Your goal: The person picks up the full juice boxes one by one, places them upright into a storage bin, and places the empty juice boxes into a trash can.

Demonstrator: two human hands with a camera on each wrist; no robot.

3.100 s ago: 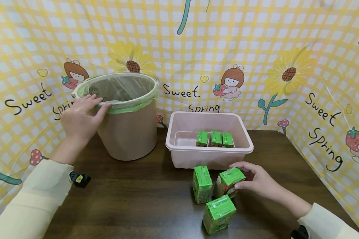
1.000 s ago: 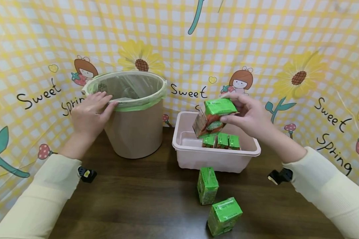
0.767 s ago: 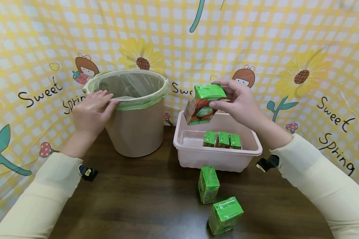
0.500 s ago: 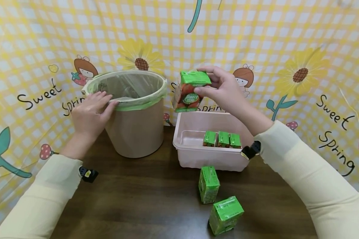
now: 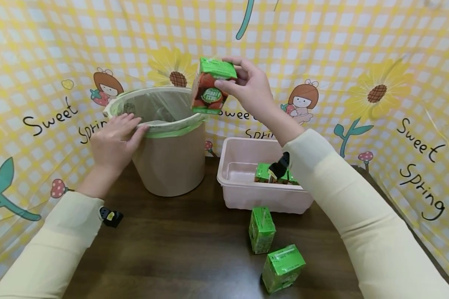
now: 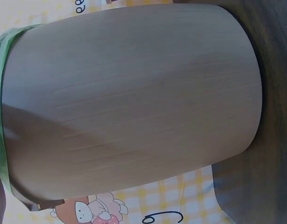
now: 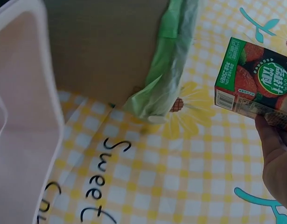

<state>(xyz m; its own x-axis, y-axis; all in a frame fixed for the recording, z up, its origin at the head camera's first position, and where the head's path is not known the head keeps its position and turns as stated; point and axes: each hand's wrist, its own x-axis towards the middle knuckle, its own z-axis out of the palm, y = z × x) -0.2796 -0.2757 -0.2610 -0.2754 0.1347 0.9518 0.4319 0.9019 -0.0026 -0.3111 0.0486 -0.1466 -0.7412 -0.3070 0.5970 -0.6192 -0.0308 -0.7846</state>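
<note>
My right hand pinches a drink carton between thumb and fingers, at the right side of the trash bin's rim. Strawberries and a green round label show on the carton, its top is green, and it tilts a little. In the right wrist view, the carton is beside the bin's green liner. My left hand holds the near left rim of the beige trash bin, fingers over the edge. The left wrist view mostly shows the bin's side.
A pink tub right of the bin holds several green-topped cartons, partly hidden by my right wrist camera. Two more cartons, one nearer the tub and one nearer me, stand on the dark wooden table. Checkered cloth hangs behind.
My right hand took the carton from the table, lifted it over the tub and carried it up and left to the bin's right rim. My left hand stays on the bin.
</note>
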